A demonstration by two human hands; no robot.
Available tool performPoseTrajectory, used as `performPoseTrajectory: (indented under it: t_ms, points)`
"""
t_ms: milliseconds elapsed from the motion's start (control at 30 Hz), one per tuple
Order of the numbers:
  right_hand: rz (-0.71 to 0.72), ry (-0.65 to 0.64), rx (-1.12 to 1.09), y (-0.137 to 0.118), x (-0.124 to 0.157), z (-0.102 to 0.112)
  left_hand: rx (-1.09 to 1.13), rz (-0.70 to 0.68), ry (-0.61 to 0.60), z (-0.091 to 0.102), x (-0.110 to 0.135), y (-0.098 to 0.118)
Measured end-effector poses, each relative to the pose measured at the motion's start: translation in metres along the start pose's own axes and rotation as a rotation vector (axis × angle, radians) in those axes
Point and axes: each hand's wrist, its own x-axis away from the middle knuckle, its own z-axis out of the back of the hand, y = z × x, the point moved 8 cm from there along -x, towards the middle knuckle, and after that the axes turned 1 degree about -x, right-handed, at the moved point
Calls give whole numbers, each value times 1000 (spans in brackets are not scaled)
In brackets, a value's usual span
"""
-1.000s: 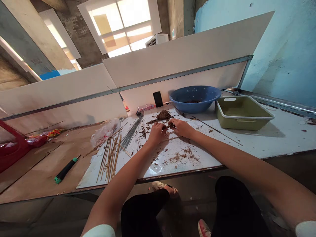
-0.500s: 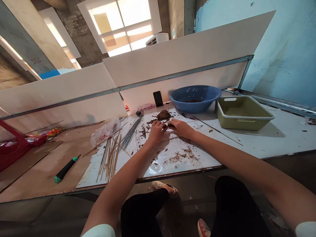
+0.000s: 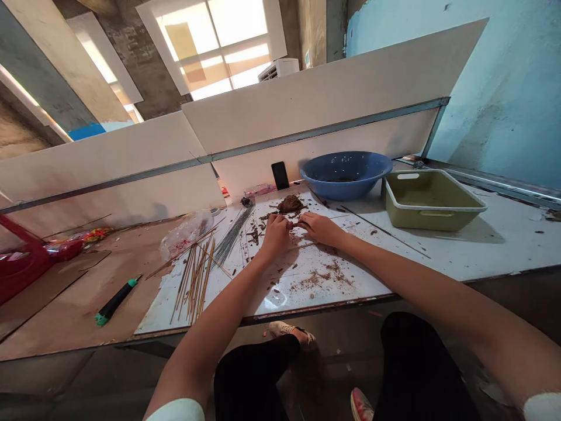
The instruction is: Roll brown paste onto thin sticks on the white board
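Observation:
My left hand (image 3: 277,231) and my right hand (image 3: 322,228) rest close together over the white board, fingertips nearly meeting. Both have curled, pinching fingers. A small thin brownish piece (image 3: 296,224) seems to span the gap between them; its kind is too small to make out. Just beyond the fingers lies a lump of dark brown, clay-like material (image 3: 290,203), with crumbs scattered round it. Left of my left hand are a bundle of thin grey wires (image 3: 233,235) and several thin brown sticks (image 3: 196,278).
A blue basin (image 3: 346,186) and an olive rectangular tub (image 3: 432,221) stand at the back right. A phone (image 3: 280,175) leans on the partition. A long thin rod (image 3: 388,233) lies on the right. Left are a plastic bag (image 3: 186,233) and a black-green handled tool (image 3: 116,303).
My fingertips have drawn slightly apart, the left hand shifting a little left. A thin piece now shows between them. The surrounding objects stay in place.

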Motion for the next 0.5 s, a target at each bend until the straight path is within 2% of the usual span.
performPoseTrajectory:
  t_ms: [500]
  points:
    - [-27, 16, 7, 0, 0, 3, 3, 35, 71, 6, 2, -3]
